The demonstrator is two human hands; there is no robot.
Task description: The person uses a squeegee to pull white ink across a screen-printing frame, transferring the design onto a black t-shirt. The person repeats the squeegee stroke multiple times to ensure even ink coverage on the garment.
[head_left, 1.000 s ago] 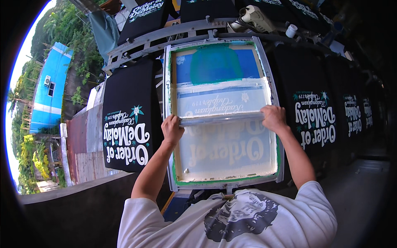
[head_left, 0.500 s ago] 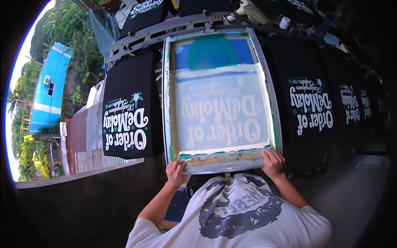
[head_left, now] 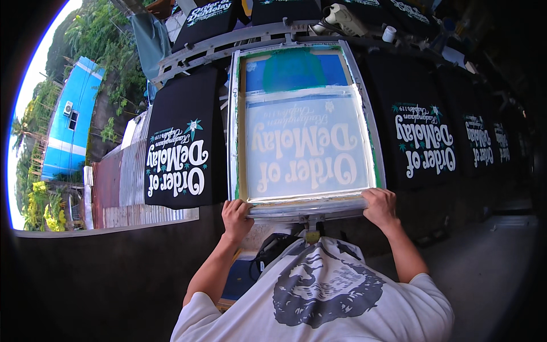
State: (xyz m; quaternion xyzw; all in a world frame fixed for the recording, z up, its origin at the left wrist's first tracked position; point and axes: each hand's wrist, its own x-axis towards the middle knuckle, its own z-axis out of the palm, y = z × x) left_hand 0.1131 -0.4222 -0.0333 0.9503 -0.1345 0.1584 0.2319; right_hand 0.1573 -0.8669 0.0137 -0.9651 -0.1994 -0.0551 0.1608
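Observation:
A screen printing frame [head_left: 235, 142] lies before me in the middle, with pale mesh [head_left: 305, 137] bearing upside-down lettering and a blue and green patch at its far end. My left hand [head_left: 236, 219] is closed around the frame's near left corner. At the near right corner, my right hand [head_left: 380, 206] grips the same frame. What lies directly beneath the mesh is mostly hidden. A black printed shirt [head_left: 188, 91] with white letters and green leaf shapes lies to the left, and another black shirt [head_left: 407, 85] is on the right.
A metal rail [head_left: 250, 35] runs behind the frame, with more black shirts [head_left: 199, 28] beyond it. A beige tool [head_left: 345, 20] and a white cup [head_left: 389, 34] rest near the rail. Corrugated metal sheets [head_left: 131, 176] stand outside at the left. A black bag-like item [head_left: 276, 248] is below the frame.
The frame's near edge has moved away from my body, and the frame looks flatter. Both hands moved up with it, still gripping its corners.

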